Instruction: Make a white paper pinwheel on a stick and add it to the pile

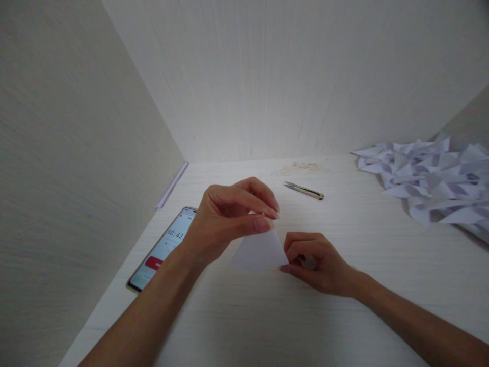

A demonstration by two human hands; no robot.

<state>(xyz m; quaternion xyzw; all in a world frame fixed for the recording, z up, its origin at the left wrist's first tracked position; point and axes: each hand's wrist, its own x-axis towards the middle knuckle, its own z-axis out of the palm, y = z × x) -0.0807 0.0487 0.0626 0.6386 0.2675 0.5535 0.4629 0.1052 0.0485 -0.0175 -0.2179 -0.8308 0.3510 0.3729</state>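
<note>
Left hand (225, 219) pinches the top corner of a white paper (260, 252) triangle between thumb and fingertips. Right hand (317, 262) is curled shut, pinching the lower right corner. The paper stands just above the desk (344, 316), between both hands. Judged light, thin, easily creased: best held at corners. Phone (164, 250) lies close left, snips (304, 190) behind, folded pile (431, 178) far right. Walls enclose left and back; front lies open.
</note>
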